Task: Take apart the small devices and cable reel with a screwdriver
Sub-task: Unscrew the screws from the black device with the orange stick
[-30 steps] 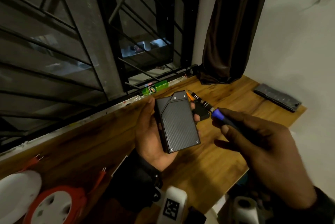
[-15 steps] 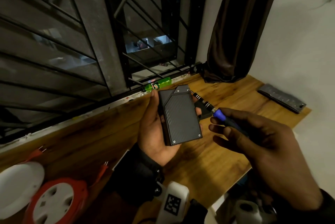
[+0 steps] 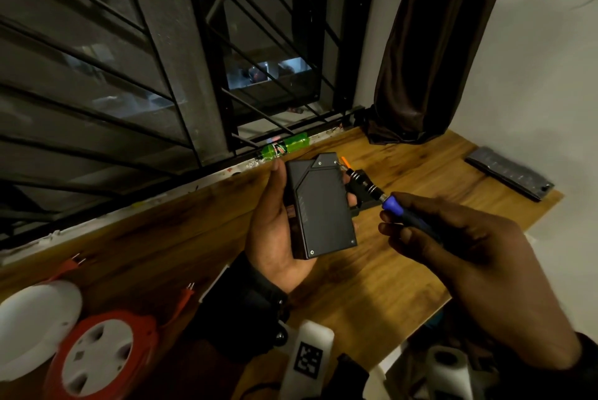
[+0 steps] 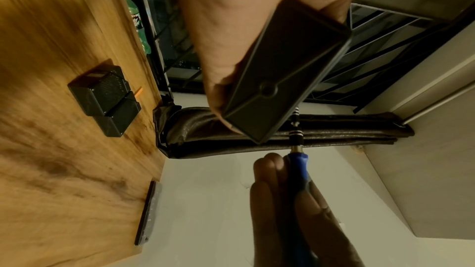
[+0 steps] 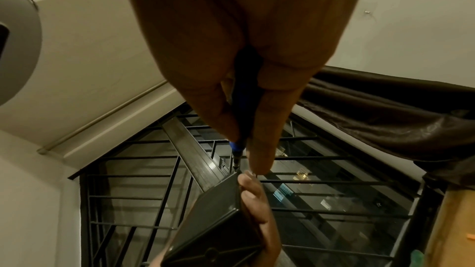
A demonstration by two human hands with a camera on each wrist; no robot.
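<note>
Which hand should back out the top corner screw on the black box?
Right hand: it grips the screwdriver, tip at that corner. Left hand holds the black box.

The head camera looked forward and down from above the counter (image 3: 404,270), facing the window grille (image 3: 129,76) and taking in both hands at middle range. The left wrist camera sat very close under the left hand (image 4: 231,27), looking along it, rolled so the counter (image 4: 64,149) stood at the frame's left. The right wrist camera looked along the right hand (image 5: 244,48) toward the grille (image 5: 308,200), very near the fingers. All three shared the black device (image 3: 320,205), the screwdriver (image 3: 393,208) and the curtain (image 3: 430,43).
</note>
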